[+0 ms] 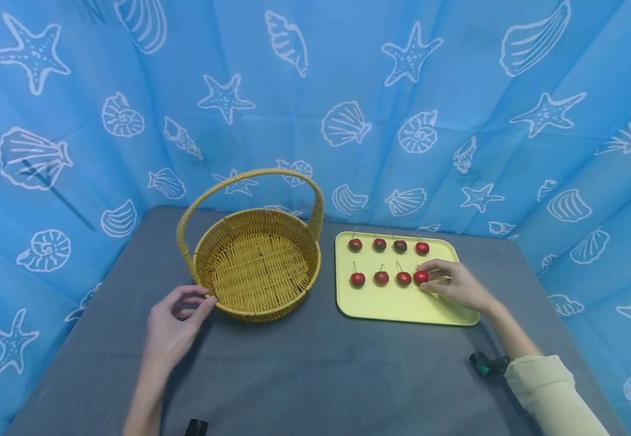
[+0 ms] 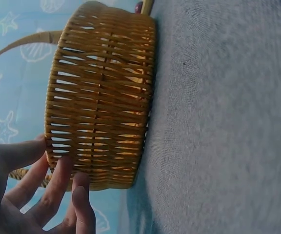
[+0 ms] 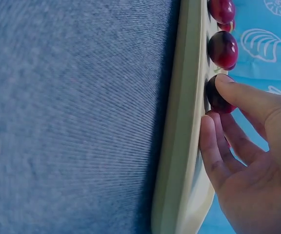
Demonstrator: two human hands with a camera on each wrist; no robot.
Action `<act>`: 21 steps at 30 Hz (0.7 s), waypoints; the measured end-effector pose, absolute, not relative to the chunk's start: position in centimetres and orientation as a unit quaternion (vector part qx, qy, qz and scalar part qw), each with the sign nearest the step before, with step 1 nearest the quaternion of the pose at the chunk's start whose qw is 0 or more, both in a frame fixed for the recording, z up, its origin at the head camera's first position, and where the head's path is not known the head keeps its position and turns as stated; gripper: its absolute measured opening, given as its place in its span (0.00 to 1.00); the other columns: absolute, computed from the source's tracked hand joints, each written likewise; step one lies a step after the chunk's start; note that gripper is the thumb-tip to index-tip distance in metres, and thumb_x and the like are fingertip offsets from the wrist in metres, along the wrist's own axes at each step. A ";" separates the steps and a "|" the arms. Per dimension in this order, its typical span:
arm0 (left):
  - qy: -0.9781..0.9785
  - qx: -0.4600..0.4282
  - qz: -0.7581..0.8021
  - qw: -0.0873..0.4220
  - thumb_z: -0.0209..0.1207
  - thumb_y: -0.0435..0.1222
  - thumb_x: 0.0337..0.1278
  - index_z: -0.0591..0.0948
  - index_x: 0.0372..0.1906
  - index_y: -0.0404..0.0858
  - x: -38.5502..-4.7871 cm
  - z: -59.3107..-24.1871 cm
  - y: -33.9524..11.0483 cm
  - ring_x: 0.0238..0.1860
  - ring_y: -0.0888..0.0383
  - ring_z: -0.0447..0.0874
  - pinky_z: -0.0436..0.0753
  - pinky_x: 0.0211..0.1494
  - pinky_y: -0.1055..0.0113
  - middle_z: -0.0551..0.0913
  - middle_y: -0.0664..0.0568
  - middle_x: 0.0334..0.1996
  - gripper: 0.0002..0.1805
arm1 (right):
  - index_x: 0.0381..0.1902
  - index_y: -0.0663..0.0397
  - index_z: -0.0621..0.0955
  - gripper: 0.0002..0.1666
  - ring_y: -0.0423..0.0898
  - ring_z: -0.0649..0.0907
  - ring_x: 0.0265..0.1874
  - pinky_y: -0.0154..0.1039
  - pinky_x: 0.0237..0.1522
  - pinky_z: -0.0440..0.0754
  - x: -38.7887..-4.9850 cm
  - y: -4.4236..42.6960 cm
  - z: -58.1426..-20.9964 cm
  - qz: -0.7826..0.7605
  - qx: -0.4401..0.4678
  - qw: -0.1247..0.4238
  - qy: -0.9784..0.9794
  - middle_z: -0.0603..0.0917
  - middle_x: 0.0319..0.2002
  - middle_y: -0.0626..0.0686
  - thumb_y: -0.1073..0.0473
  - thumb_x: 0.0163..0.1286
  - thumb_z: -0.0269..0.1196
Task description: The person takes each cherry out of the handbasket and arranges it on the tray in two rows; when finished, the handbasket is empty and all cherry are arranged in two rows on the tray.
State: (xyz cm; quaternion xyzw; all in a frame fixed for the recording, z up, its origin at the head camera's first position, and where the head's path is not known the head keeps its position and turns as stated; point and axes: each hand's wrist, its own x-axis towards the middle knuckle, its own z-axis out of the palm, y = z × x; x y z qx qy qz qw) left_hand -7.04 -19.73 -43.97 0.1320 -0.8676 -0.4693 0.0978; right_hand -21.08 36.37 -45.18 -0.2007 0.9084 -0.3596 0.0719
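At the left stands a yellow wicker basket (image 1: 272,313) with a tall arched handle, nothing inside it. My left hand (image 1: 171,327) pinches its near-left rim; in the left wrist view the thumb lies at the rim and the fingers rest against the woven wall (image 2: 99,97). On a pale yellow tray (image 1: 381,306), several dark red cherries with stems lie in two rows. My right hand (image 1: 459,287) pinches the rightmost cherry (image 1: 420,277) of the near row between thumb and fingers. In the right wrist view that cherry (image 3: 217,92) is partly covered by the thumb.
A grey cloth (image 1: 304,375) covers the table. Behind and beside it hangs a blue curtain (image 1: 294,139) printed with white shells and starfish. A black wrist device (image 1: 488,364) sits by the right sleeve, and another dark device (image 1: 196,427) shows near the left forearm.
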 end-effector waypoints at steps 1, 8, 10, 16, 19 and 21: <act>-0.867 0.129 -0.471 0.097 0.70 0.47 0.73 0.87 0.56 0.44 -7.0 -44.0 -19.8 0.42 0.72 0.85 0.82 0.48 0.77 0.93 0.47 0.49 0.15 | 0.60 0.64 0.85 0.21 0.59 0.90 0.52 0.31 0.51 0.89 -21.1 36.3 -45.2 -0.360 -0.198 0.073 0.909 0.90 0.54 0.65 0.65 0.71 0.74; -0.868 0.120 -0.473 0.090 0.71 0.45 0.71 0.87 0.55 0.44 -7.1 -44.0 -20.3 0.39 0.73 0.86 0.82 0.45 0.79 0.93 0.46 0.47 0.15 | 0.60 0.63 0.84 0.21 0.62 0.89 0.56 0.30 0.52 0.87 -21.1 36.1 -45.5 -0.351 -0.178 0.079 0.916 0.90 0.55 0.64 0.61 0.73 0.73; -0.866 0.120 -0.478 0.089 0.71 0.45 0.71 0.87 0.55 0.43 -7.2 -44.0 -20.4 0.39 0.73 0.86 0.82 0.45 0.79 0.93 0.46 0.48 0.15 | 0.61 0.62 0.84 0.21 0.63 0.88 0.57 0.30 0.53 0.86 -21.2 36.1 -45.6 -0.350 -0.175 0.078 0.917 0.90 0.56 0.64 0.61 0.73 0.73; -0.866 0.122 -0.477 0.089 0.71 0.45 0.71 0.87 0.55 0.44 -7.3 -43.9 -20.4 0.37 0.71 0.87 0.83 0.44 0.77 0.94 0.45 0.46 0.15 | 0.62 0.62 0.83 0.22 0.65 0.88 0.59 0.30 0.54 0.84 -21.3 36.0 -45.8 -0.354 -0.164 0.080 0.917 0.89 0.57 0.64 0.60 0.74 0.73; -0.873 0.119 -0.465 0.090 0.71 0.46 0.72 0.87 0.55 0.44 -7.4 -44.0 -20.5 0.37 0.71 0.88 0.83 0.45 0.77 0.94 0.46 0.46 0.15 | 0.63 0.62 0.83 0.23 0.65 0.87 0.60 0.31 0.55 0.85 -21.4 36.0 -45.8 -0.357 -0.165 0.084 0.915 0.89 0.58 0.64 0.60 0.74 0.73; -0.877 0.108 -0.458 0.099 0.71 0.45 0.72 0.87 0.55 0.43 -7.3 -44.1 -20.6 0.37 0.71 0.88 0.83 0.45 0.76 0.94 0.47 0.45 0.15 | 0.64 0.63 0.82 0.25 0.66 0.87 0.60 0.36 0.57 0.87 -21.4 36.0 -45.7 -0.361 -0.174 0.085 0.912 0.88 0.59 0.65 0.61 0.74 0.73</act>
